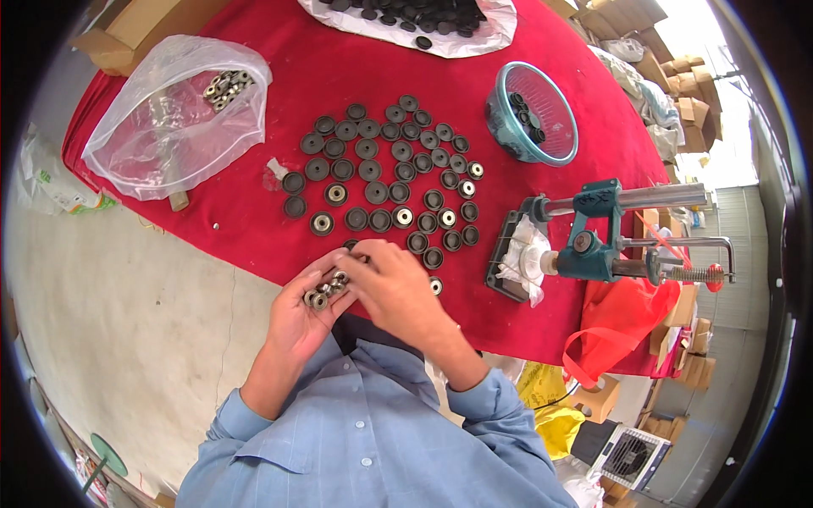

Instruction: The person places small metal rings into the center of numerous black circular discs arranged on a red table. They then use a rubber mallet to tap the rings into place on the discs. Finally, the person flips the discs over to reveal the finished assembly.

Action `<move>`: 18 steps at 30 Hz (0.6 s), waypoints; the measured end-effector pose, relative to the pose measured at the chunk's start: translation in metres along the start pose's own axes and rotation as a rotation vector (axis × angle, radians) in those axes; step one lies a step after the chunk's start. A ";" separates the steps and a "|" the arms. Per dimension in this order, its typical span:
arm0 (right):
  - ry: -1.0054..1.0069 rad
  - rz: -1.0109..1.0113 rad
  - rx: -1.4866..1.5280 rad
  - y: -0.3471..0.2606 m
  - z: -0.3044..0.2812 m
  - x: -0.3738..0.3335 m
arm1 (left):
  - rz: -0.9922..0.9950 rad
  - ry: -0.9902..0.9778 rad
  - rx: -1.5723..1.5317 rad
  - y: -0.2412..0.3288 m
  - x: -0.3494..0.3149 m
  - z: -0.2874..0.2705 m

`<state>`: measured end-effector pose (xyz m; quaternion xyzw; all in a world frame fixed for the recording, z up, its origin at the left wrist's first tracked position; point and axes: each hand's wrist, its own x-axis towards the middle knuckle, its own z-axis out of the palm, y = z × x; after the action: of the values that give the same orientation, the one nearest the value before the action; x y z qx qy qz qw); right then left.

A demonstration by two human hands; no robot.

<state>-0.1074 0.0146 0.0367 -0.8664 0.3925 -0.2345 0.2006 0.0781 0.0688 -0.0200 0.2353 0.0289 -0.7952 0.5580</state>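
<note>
My left hand is cupped, palm up, at the table's near edge, with several small shiny metal bearings lying in it. Over its fingertips, my right hand bends down with curled fingers. What those fingers hold, if anything, is hidden. Beyond both hands, many round dark caps are spread on the red cloth. Most show a bare dark face, while a few, such as the cap nearest my left hand, have a metal bearing in the centre.
A clear plastic bag with more bearings lies at far left. At the back is a white sack of black caps. A blue-green basket holds some caps at right, behind a green hand press. A red bag hangs nearby.
</note>
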 end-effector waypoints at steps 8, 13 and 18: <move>0.057 -0.024 0.166 0.006 0.007 -0.001 | -0.034 0.014 0.022 0.003 -0.001 -0.004; 0.556 0.220 0.018 0.071 -0.052 0.032 | -0.053 -0.020 -0.058 0.006 0.000 0.008; 0.559 0.263 -0.330 0.154 -0.061 0.038 | -0.073 -0.019 -0.072 0.007 0.001 0.009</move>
<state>-0.2093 -0.1191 0.0135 -0.7316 0.5730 -0.3683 -0.0287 0.0808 0.0624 -0.0106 0.2062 0.0605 -0.8158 0.5370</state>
